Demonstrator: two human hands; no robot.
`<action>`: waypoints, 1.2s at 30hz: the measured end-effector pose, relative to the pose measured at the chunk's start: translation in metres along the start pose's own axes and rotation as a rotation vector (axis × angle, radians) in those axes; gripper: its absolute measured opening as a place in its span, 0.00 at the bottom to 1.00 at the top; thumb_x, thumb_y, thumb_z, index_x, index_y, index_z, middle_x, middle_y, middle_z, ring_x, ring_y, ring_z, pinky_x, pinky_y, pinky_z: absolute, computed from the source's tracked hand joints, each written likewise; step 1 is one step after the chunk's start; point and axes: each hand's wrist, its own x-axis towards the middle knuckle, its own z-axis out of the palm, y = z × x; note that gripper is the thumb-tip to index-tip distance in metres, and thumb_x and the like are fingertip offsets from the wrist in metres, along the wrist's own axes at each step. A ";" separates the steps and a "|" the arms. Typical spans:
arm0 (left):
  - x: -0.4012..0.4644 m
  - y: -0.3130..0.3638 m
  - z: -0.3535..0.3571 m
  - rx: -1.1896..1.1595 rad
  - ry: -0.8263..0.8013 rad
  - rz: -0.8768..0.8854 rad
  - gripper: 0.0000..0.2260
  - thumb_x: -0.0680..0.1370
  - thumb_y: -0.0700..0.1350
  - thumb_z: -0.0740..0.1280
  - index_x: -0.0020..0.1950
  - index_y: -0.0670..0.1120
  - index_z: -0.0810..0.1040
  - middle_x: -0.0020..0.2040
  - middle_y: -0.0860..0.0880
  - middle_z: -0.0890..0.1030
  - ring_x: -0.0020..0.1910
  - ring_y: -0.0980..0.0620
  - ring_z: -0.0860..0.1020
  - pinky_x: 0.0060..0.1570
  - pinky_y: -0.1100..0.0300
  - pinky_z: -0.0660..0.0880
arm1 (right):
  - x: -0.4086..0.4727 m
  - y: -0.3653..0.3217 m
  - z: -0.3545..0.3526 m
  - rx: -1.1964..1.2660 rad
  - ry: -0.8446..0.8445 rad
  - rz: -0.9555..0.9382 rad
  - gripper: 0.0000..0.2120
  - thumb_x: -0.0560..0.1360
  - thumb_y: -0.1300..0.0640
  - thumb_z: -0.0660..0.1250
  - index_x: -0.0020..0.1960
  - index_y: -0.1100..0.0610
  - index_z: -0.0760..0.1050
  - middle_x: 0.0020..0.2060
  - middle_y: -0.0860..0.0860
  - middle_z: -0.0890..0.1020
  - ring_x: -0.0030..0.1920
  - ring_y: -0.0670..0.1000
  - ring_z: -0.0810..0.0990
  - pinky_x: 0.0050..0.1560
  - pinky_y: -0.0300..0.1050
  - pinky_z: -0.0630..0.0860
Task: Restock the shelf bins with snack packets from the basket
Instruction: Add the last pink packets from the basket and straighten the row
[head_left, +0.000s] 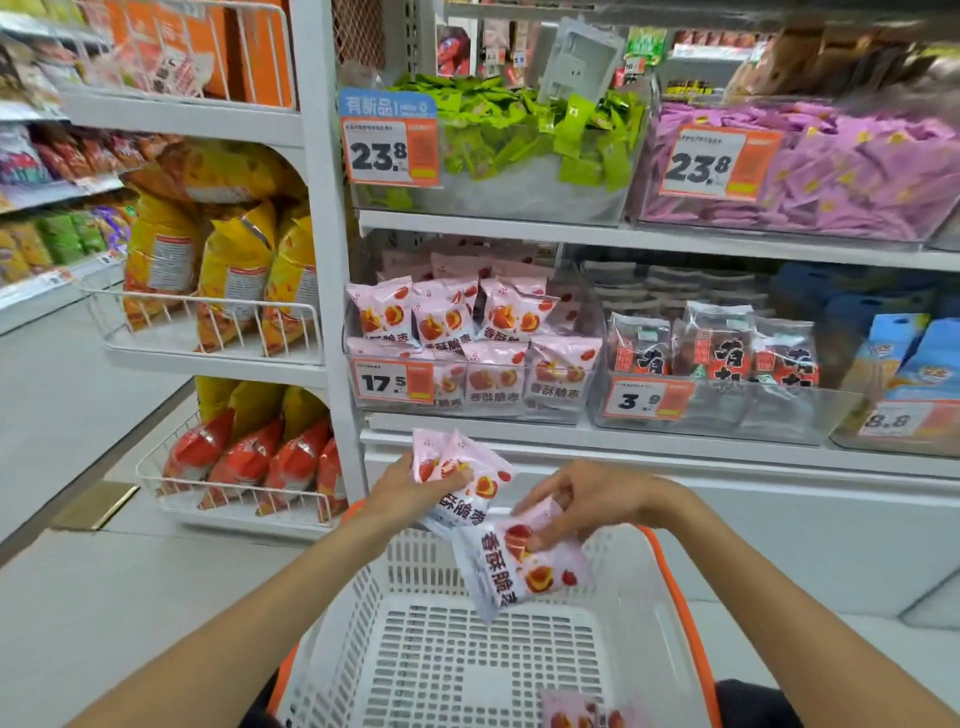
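While both arms reach over the white basket (363, 613), left hand (410, 486) grips pink packets (457, 467) above its far rim; right hand (582, 501) pinches another packet (519, 566) w/ thumb & fingers. One packet (576, 714) lies at basket's near edge. Pink-packet bin (563, 400) sits just above, nr full.

We count two hands (415, 488), one white basket (363, 649) with one pink packet (582, 714) left inside, at least three pink packets (519, 566) held, and five clear shelf bins (467, 405) with five price tags (392, 382).
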 end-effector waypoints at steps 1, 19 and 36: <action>-0.003 0.003 0.005 -0.019 -0.020 -0.015 0.21 0.72 0.53 0.73 0.63 0.52 0.75 0.54 0.53 0.81 0.49 0.53 0.80 0.38 0.62 0.77 | 0.006 -0.001 0.001 0.020 0.079 -0.018 0.20 0.66 0.55 0.78 0.57 0.54 0.79 0.28 0.41 0.80 0.31 0.42 0.77 0.37 0.38 0.75; 0.000 0.041 0.059 -0.352 0.014 0.025 0.11 0.74 0.51 0.70 0.55 0.56 0.72 0.52 0.54 0.79 0.51 0.53 0.77 0.52 0.54 0.72 | 0.036 0.006 -0.002 0.662 0.669 0.128 0.20 0.78 0.45 0.61 0.62 0.59 0.72 0.51 0.57 0.83 0.44 0.52 0.81 0.39 0.43 0.78; 0.009 0.058 0.074 -0.364 -0.034 0.118 0.10 0.82 0.48 0.58 0.62 0.57 0.67 0.56 0.53 0.79 0.48 0.60 0.77 0.41 0.63 0.73 | 0.025 -0.003 -0.005 0.695 0.443 0.065 0.17 0.74 0.52 0.60 0.61 0.56 0.68 0.42 0.54 0.81 0.38 0.50 0.80 0.37 0.40 0.75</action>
